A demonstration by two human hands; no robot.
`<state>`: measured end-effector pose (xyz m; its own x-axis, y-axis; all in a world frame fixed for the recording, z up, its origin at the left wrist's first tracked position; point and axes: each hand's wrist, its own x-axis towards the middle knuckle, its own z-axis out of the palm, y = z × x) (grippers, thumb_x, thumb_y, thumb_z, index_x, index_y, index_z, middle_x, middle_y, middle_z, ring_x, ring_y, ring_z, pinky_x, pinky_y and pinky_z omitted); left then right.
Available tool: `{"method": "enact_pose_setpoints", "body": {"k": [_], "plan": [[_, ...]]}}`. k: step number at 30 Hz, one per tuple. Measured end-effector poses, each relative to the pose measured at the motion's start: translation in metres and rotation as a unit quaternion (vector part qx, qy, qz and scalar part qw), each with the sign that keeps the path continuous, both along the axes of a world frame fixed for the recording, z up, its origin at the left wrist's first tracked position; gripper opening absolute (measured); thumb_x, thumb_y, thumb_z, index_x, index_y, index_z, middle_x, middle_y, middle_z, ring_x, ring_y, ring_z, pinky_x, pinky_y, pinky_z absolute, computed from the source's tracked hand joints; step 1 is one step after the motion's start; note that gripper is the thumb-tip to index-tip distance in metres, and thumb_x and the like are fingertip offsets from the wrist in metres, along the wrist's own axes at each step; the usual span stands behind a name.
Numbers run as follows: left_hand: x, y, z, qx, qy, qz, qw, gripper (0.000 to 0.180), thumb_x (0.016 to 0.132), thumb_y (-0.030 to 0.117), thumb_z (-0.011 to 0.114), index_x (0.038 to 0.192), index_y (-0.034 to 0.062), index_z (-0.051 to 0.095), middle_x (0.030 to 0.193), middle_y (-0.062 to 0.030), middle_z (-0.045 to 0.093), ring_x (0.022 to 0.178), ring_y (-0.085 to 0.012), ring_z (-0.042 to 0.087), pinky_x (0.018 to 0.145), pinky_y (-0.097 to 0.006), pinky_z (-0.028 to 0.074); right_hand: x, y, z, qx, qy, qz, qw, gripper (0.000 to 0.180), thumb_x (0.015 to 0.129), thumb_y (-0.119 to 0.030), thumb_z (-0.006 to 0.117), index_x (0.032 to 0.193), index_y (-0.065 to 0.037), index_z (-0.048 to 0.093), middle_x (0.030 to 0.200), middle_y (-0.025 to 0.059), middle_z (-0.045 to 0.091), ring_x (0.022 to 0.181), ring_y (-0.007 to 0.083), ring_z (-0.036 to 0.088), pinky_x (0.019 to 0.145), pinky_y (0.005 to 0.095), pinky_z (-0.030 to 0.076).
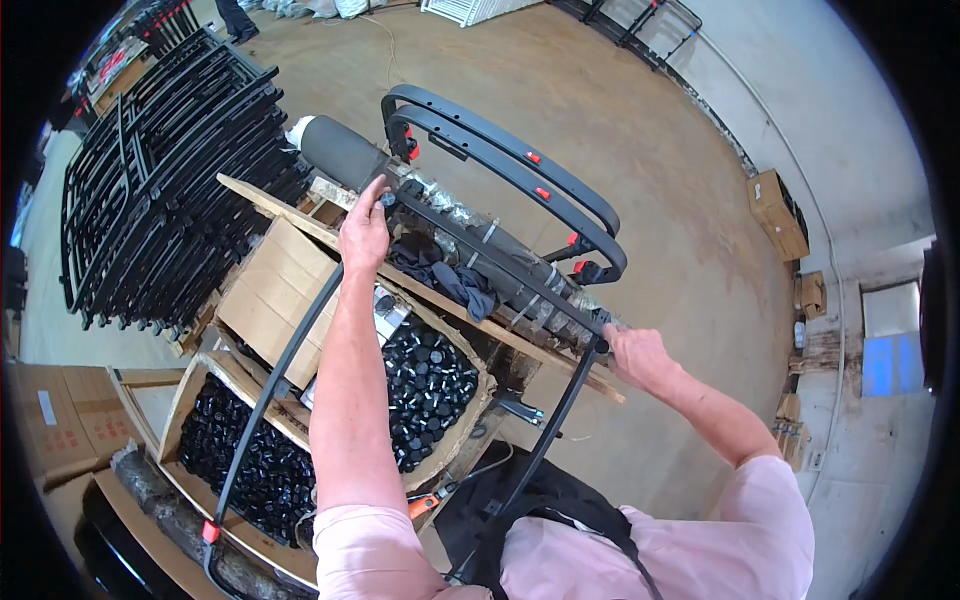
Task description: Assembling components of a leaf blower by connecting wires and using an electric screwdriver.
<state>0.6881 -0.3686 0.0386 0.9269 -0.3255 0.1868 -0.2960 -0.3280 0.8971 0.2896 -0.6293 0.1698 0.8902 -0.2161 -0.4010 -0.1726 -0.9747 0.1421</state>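
Your left hand (364, 232) and right hand (632, 352) are clamped on the black frame (500, 262), far apart. You are positioning it on the tabletop (560, 358). Next, I think, keep both corners level.

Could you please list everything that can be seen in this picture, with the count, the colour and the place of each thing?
U-shaped metal frame: one, black, held over the workbench at its two far corners.
Curved frames: two, dark grey with red clips, beyond the bench.
Wooden plank: one, pale, across the bench.
Cardboard boxes of small caps: two, brown with black contents, under the left arm.
Cloth: one, dark, on the plank.
Stacked metal frames: many, black, far left.
Cardboard boxes: several, brown, by the right wall.
Left hand: closed on the frame's left corner.
Right hand: closed on the frame's right corner.
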Motion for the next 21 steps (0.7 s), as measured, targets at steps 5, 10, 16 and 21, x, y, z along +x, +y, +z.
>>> {"method": "enact_pose_setpoints", "body": {"k": [5,10,16,21], "plan": [[-0.006,-0.009,0.006,0.046,0.064,0.028,0.996,0.056,0.100,0.043,0.065,0.146,0.0145,0.054,0.138,-0.0067,0.070,0.126,-0.0293,0.066,0.108,-0.042,0.049,-0.006,-0.019,-0.018,-0.077,0.191,0.033,0.978,0.016,0.089,-0.015,0.059,0.101,-0.006,0.064,0.086,0.0170,0.073,0.079,0.0373,0.075,0.065,0.0513,0.058],[-0.002,-0.015,0.019,0.096,0.074,0.066,0.990,0.048,0.093,0.040,0.077,0.129,0.0122,0.060,0.120,-0.0098,0.070,0.110,-0.0297,0.069,0.098,-0.044,0.052,0.001,-0.024,-0.011,-0.081,0.163,0.059,0.982,0.015,0.090,-0.016,0.060,0.098,-0.005,0.065,0.083,0.0193,0.073,0.075,0.0365,0.074,0.059,0.0496,0.057],[0.000,-0.003,0.003,0.038,-0.021,0.018,0.999,0.032,0.098,0.022,0.069,0.129,0.0165,0.069,0.127,-0.0088,0.065,0.113,-0.0288,0.067,0.099,-0.041,0.052,0.012,-0.008,-0.008,0.002,0.030,0.038,0.999,0.022,0.092,-0.024,0.064,0.089,-0.002,0.064,0.076,0.0206,0.072,0.071,0.0391,0.073,0.061,0.0521,0.057],[-0.003,-0.008,0.004,0.054,0.029,0.032,0.998,0.043,0.099,0.027,0.063,0.142,0.0232,0.062,0.136,-0.0080,0.070,0.126,-0.0325,0.065,0.106,-0.044,0.051,0.001,-0.008,-0.021,0.011,0.005,0.010,1.000,0.040,0.098,-0.037,0.060,0.084,0.000,0.068,0.076,0.0222,0.073,0.071,0.0406,0.073,0.063,0.0521,0.058]]}}
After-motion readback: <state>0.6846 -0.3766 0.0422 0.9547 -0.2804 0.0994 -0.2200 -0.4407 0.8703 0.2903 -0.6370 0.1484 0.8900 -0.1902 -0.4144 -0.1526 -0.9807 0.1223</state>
